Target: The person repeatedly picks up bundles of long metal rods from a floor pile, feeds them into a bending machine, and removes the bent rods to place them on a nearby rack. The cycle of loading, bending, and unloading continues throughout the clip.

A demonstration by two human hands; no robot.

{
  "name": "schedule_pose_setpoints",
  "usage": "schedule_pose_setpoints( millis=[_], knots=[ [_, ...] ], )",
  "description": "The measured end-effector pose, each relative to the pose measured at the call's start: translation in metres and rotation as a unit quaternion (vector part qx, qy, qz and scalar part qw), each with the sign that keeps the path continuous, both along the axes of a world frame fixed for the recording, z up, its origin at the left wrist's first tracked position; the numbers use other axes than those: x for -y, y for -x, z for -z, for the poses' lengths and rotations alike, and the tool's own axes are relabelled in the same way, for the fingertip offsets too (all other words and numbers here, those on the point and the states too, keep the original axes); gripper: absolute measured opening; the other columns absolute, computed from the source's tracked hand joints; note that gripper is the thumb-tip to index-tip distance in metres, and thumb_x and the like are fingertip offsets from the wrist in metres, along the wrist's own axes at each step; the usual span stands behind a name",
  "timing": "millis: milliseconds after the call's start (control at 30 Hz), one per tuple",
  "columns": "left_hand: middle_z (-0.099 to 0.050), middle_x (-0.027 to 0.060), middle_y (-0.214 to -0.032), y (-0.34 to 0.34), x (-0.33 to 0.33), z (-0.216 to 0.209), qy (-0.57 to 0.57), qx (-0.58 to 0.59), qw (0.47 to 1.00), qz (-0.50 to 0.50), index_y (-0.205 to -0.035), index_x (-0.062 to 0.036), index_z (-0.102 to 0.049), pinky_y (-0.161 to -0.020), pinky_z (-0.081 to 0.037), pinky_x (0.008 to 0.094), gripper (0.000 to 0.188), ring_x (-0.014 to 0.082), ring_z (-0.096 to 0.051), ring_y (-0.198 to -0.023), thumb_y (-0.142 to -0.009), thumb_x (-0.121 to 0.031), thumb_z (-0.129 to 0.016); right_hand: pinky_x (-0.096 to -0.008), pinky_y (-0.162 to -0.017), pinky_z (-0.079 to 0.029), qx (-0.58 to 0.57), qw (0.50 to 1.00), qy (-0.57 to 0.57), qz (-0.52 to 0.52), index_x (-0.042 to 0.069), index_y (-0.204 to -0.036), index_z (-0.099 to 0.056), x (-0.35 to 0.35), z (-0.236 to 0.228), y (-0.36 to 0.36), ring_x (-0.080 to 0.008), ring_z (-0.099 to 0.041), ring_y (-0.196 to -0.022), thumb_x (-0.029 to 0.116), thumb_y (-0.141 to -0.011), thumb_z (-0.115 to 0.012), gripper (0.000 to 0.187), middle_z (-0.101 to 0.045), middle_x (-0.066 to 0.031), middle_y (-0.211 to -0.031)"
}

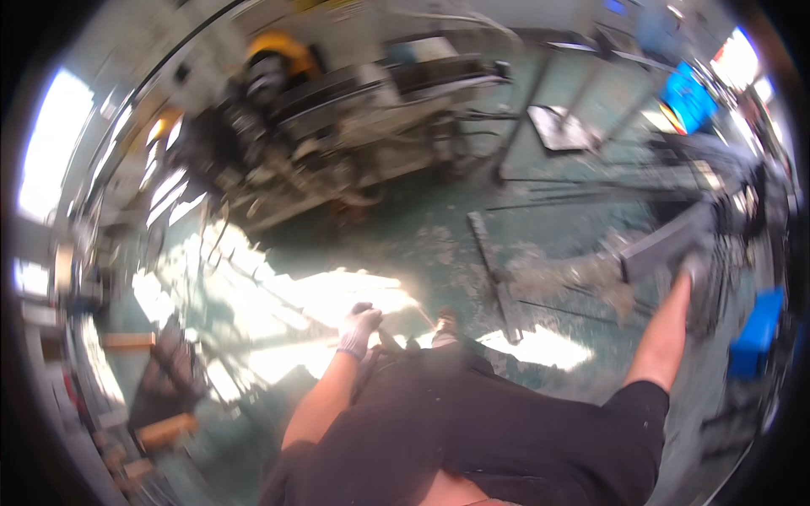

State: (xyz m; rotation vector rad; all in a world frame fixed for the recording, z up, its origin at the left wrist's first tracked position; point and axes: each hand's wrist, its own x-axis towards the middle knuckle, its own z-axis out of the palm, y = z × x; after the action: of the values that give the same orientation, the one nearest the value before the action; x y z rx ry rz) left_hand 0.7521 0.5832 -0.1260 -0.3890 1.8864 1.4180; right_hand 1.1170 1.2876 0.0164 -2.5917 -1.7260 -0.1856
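My left hand, in a pale work glove, is in front of my body above the sunlit floor. Its fingers are curled closed, and blur hides whatever they may hold. Stretched far out to the right, my right hand also wears a pale glove. It is beside a thick grey metal bar at the edge of a pile of dark metal bars. Motion smears the fingers of that hand, so its grip on the bar cannot be made out.
A long machine with a yellow part stands ahead. Thin metal legs and bars are on the green floor. Blue containers are at the right; wooden pieces lie at the left.
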Motion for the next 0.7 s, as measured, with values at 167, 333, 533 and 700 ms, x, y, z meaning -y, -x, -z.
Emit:
schedule_pose_setpoints(
  millis=[167,333,533,700],
  knots=[
    [-0.071,0.0079,-0.094,0.014,0.064,0.016,-0.018,-0.058,0.998,-0.026,-0.114,0.0014,-0.065,-0.075,-0.057,0.028,0.026,0.0134,-0.069,-0.083,-0.093,-0.009,-0.076,-0.0426,-0.097,-0.052,-0.102,0.985,-0.045,-0.135,0.002,-0.135,-0.065,0.157,0.176,0.014,-0.0292,-0.067,-0.113,0.03,-0.096,-0.059,0.048,-0.068,-0.0163,-0.131],
    [-0.067,0.0064,-0.089,-0.002,0.167,0.044,-0.05,-0.046,0.981,-0.183,-0.11,-0.0004,-0.063,-0.072,-0.056,0.0295,0.024,0.0149,-0.066,-0.079,-0.089,-0.005,-0.075,-0.0416,-0.087,-0.056,-0.235,0.919,0.282,-0.146,-0.002,-0.124,-0.069,0.389,0.326,0.109,-0.0293,-0.072,-0.098,0.012,-0.086,-0.074,0.04,-0.075,-0.018,-0.116],
    [-0.074,0.0131,-0.104,0.01,0.367,0.086,0.204,-0.354,0.911,0.064,-0.125,0.0062,-0.064,-0.078,-0.057,0.03,0.046,0.0179,-0.069,-0.089,-0.081,-0.004,-0.074,-0.0346,-0.095,-0.053,-0.332,0.724,0.402,-0.451,-0.004,-0.133,-0.063,0.587,0.302,0.323,-0.0234,-0.07,-0.102,0.011,-0.089,-0.077,0.048,-0.075,-0.0146,-0.112],
    [-0.074,0.0156,-0.099,0.017,0.497,0.055,0.008,-0.094,0.912,-0.399,-0.123,0.0077,-0.064,-0.072,-0.057,0.0306,0.043,0.0204,-0.071,-0.08,-0.081,0.0,-0.065,-0.0316,-0.089,-0.056,-0.324,0.681,0.399,-0.521,-0.004,-0.131,-0.065,0.656,0.282,0.472,-0.021,-0.071,-0.097,0.012,-0.09,-0.076,0.045,-0.075,-0.0137,-0.109]
  ],
)
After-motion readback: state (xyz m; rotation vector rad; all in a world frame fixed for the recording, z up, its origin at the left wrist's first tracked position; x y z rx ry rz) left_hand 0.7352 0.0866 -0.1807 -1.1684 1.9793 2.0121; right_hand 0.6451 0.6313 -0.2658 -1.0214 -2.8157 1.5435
